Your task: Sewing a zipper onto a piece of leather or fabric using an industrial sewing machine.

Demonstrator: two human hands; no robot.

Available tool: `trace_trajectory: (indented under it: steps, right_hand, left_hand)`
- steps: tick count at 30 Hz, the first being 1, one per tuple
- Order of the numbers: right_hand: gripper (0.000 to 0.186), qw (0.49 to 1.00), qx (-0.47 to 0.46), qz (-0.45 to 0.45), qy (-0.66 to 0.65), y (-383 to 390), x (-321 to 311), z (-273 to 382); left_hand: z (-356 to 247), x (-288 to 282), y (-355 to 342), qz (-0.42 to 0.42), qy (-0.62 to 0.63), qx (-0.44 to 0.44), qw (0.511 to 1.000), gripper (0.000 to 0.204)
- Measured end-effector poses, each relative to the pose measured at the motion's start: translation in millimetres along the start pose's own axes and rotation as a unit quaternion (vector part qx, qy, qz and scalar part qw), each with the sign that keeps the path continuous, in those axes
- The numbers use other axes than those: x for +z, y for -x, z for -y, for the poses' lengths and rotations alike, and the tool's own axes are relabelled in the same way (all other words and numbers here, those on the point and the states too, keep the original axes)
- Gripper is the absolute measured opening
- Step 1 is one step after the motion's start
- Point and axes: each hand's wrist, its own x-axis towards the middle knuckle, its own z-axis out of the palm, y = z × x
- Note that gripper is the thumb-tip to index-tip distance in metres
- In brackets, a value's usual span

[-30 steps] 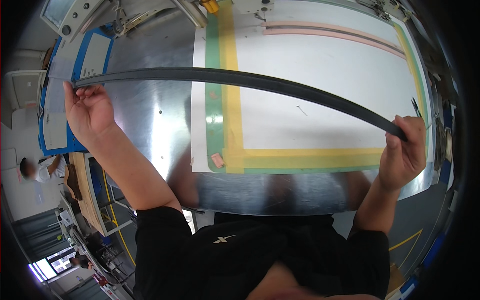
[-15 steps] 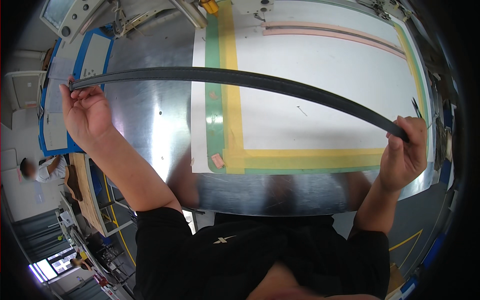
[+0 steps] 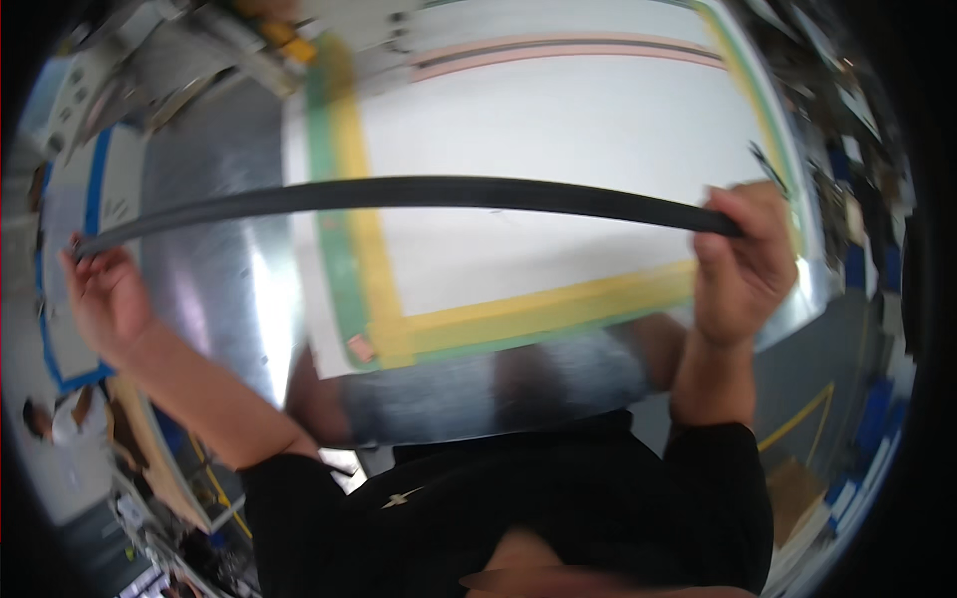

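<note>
A long black belt (image 3: pixel 449 192), seemingly leather, is stretched sideways across the view, bowed slightly upward in the middle. Its left end is pinched in the fingertips of my left hand (image 3: pixel 112 299), out beyond the left side of the metal table. My right hand (image 3: pixel 743 264) grips the other end between thumb and fingers, above the right part of the white sheet (image 3: pixel 538 130). Between the hands the belt hangs free over the sheet and the table. Motion blurs its surface and its left tip.
Yellow tape (image 3: pixel 498 314) and green tape border the sheet on the metal tabletop (image 3: pixel 429 399). A pink-edged strip with a dark middle line (image 3: pixel 568 45) lies at its far side. Dark tweezers or snips (image 3: pixel 768 164) rest by the right edge. Machine parts stand at far left; a person (image 3: pixel 75 414) sits left.
The whole view has swung, so table and sheet appear shifted left and tilted. Both hands still hold the belt's ends, and the belt looks more level than before.
</note>
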Motion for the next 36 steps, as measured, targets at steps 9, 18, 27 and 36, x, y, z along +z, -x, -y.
trace_trajectory:
  steps: [9,18,27,36]
  right_hand:
    - [0.031,0.999,0.013,0.009,-0.046,-15,8,10]
    - [0.029,0.958,0.129,0.012,-0.257,-9,4,10]
    - [0.022,0.916,0.16,-0.058,-0.364,-4,0,-4]
    - [0.025,0.88,0.268,-0.134,-0.368,-16,2,-2]
  left_hand:
    - [-7,-50,-44,0.009,-0.003,0.02,1.0,0.025]
    - [-1,-32,-34,0.008,-0.013,0.025,1.0,0.028]
    - [15,-1,-19,0.11,0.016,-0.032,0.993,0.039]
    - [7,-5,-18,0.165,-0.036,-0.051,0.984,0.013]
